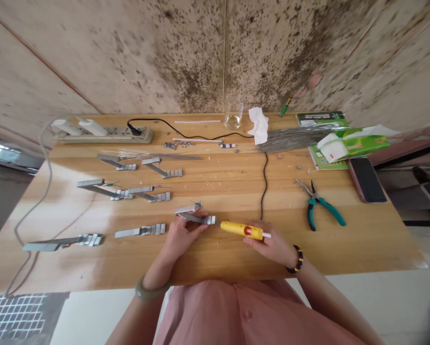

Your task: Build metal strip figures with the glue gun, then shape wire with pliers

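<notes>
My left hand (pixel 181 235) is closed on a small grey folded piece (pixel 191 213) made of flat segments, steadying it low over the wooden table. In my right hand (pixel 270 243) is a yellow glue gun (pixel 240 229), with a white glue stick coming out of its back end. Its nozzle points left and is at the right end of the grey piece; whether they touch I cannot tell. Left of my left hand lies a similar grey piece (pixel 140 230), and another (pixel 63 243) lies farther left. The fingers of my right hand are partly hidden behind the glue gun.
More grey pieces (pixel 160 167) lie at the back left, near a power strip (pixel 107 136). Teal-handled pliers (pixel 319 203) and a phone (pixel 366 179) lie right. A wire bundle (pixel 297 137), a tissue (pixel 258 125) and a glass (pixel 233 117) are by the wall. A black cord (pixel 264 187) crosses the table.
</notes>
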`<state>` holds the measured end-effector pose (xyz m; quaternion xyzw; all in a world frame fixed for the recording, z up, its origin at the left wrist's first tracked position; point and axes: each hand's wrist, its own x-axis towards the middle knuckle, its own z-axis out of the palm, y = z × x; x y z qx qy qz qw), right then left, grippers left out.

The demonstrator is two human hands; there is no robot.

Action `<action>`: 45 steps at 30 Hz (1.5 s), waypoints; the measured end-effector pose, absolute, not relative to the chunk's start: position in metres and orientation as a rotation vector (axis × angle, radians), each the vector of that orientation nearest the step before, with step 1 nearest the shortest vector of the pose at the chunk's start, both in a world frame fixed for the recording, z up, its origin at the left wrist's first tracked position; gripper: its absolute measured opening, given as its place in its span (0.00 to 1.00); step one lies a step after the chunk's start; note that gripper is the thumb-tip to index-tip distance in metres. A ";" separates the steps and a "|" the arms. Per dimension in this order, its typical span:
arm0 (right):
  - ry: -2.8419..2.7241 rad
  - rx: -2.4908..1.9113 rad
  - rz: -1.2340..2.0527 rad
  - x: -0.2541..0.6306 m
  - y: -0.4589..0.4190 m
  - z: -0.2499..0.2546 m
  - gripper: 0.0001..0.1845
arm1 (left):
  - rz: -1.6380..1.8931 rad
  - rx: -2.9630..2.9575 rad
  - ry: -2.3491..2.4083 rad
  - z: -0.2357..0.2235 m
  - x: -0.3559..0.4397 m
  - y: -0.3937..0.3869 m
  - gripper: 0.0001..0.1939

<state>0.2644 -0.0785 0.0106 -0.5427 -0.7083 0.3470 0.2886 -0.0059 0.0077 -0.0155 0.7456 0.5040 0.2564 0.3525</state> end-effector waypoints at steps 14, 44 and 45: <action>-1.808 -1.583 0.938 0.260 -0.073 0.012 0.08 | 0.660 1.943 1.300 -0.016 -0.007 0.008 0.14; -1.843 -1.481 0.925 0.262 -0.075 0.011 0.08 | 0.660 1.895 1.299 -0.014 -0.006 0.008 0.14; -1.848 -1.476 0.933 0.263 -0.076 0.012 0.08 | 0.655 1.899 1.293 -0.014 -0.007 0.008 0.14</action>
